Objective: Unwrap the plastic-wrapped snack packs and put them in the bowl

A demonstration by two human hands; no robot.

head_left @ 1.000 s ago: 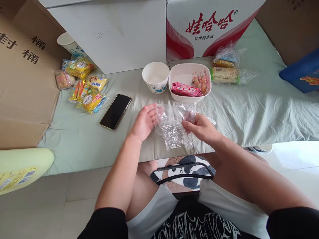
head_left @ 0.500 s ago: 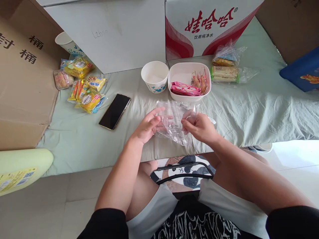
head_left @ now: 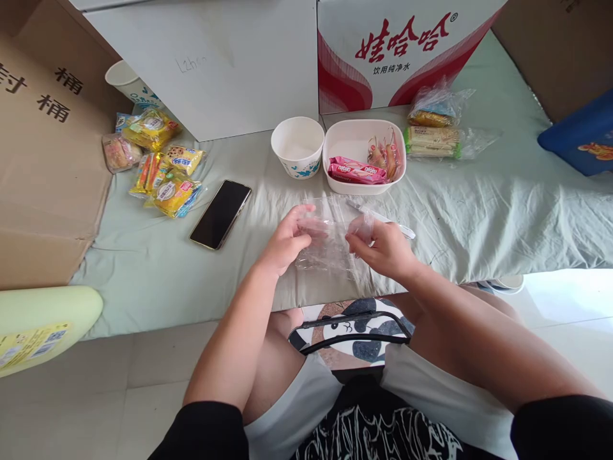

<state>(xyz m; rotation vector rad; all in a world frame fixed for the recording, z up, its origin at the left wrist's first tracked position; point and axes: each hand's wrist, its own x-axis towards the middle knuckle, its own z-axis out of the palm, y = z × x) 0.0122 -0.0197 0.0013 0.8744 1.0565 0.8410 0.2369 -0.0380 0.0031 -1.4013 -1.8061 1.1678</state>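
Hands are pinching a thin, crinkled clear plastic bag just in front of the white rectangular snack tub: left hand gripping its left edge, right hand its right. Feather-light, limp and slippery, it is probably handling best pinched at the rim.

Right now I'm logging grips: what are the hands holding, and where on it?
A clear plastic bag, pinched at its upper edge: left hand on the left side, right hand on the right.
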